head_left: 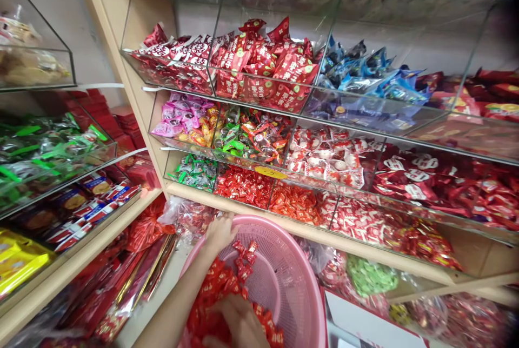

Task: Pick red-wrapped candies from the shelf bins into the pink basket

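Note:
A round pink plastic basket (298, 261) with perforated walls stands below the shelves. Inside it, mostly on the left and near side, lie many small red-wrapped candies (245, 259); bare basket floor shows on the right. My left hand (219, 235) is closed on the far left rim of the basket, its thumb toward the inside. Low in the basket, my right hand (239, 318) is down among the red candies. It is blurred and its fingertips are partly hidden, so I cannot see whether it holds any.
Clear-fronted shelf bins hold red candies (243, 186), blue packets (373, 75) and red packets (263, 67). A wooden shelf edge (251, 207) runs just behind the basket. Bagged goods (371, 275) and a white box (365, 315) sit at right; red packages (133, 283) lie at left.

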`<state>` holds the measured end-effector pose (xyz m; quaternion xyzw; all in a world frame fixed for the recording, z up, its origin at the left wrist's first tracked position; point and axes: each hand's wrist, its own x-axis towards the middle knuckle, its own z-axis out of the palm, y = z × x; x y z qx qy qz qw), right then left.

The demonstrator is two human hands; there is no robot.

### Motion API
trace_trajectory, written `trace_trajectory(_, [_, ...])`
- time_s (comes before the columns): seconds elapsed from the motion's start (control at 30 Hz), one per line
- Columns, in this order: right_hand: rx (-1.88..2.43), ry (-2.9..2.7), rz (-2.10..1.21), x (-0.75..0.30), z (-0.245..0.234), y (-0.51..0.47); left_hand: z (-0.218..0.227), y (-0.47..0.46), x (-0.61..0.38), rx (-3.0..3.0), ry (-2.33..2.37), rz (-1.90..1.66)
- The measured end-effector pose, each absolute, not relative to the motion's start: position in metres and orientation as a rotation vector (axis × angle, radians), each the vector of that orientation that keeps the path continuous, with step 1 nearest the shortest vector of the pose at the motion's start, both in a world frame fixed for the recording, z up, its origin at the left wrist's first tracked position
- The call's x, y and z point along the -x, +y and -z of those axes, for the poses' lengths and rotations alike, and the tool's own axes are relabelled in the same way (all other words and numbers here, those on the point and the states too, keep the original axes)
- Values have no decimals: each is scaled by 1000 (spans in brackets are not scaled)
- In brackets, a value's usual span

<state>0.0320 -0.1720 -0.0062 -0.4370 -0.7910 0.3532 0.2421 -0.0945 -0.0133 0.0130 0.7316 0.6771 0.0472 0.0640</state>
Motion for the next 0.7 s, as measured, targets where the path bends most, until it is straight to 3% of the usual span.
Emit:
trace_trajectory(0.1, [1184,-1983,-964,-44,-10,-146,-14,-14,95,-2199,2043,-135])
trace_trajectory(0.23, [1425,-1672,-918,-69,10,-93,-14,-14,94,-2186,2036,-132])
trace_trajectory(0.4, [1780,-1248,-1352,-83,41,-53,-14,-14,95,-2186,2034,-145])
trace_trajectory(0.5, [1799,-1198,-1474,-74,41,-49,-15,-14,94,-2195,2033,-149])
trace_trajectory(0.7, [1648,-1363,-1413,-45,47,-50,-16,-15,93,-2218,2028,-145])
